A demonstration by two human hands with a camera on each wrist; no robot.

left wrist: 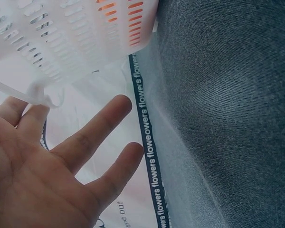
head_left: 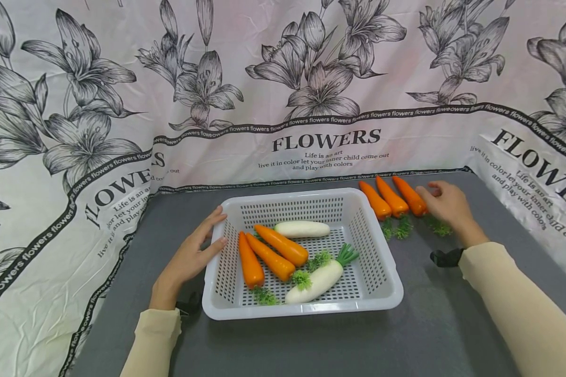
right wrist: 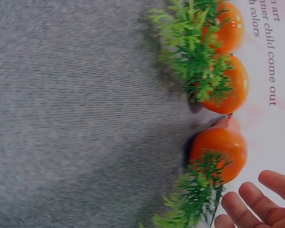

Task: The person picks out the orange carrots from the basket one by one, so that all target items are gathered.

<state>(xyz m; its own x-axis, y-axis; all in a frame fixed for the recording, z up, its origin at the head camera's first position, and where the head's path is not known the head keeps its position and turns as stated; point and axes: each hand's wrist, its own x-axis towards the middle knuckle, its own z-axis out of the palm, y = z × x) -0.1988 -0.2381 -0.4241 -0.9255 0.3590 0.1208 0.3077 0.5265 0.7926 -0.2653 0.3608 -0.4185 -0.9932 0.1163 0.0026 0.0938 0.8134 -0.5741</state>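
Flower-printed fabric (head_left: 320,170) backs a dark grey tabletop (head_left: 283,348). Outside the white basket (head_left: 302,311), to its right, the rightmost orange carrot (head_left: 409,196) of three lies beside the right hand (head_left: 449,207), whose fingers are parted, holding nothing. The left hand (head_left: 188,261) rests spread-fingered against the basket's left rim. Gripping across the carrot's thick body, clear of the leaves (head_left: 437,226), would likely work best. Its long axis slants away and leftward, tip toward the fabric, leafy end nearer.
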